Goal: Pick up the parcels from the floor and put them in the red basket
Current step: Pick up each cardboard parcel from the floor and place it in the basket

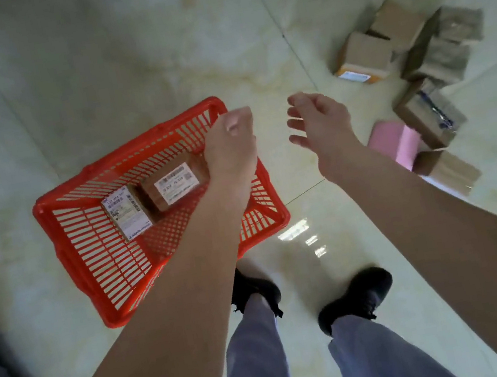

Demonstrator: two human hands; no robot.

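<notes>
On the floor far right lie the parcels, small stiff cardboard, likely light; grip across opposite sides. Two sit in the red basket. Left hand loosely curled, right hand spread, both empty.

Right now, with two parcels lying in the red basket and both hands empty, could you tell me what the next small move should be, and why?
Probably swing the right hand toward the pile of parcels on the floor and take the near pink parcel. Both hands hold nothing: the left hand hangs over the red basket, where two labelled parcels lie, while the right, fingers open, is nearer the pile.
</notes>
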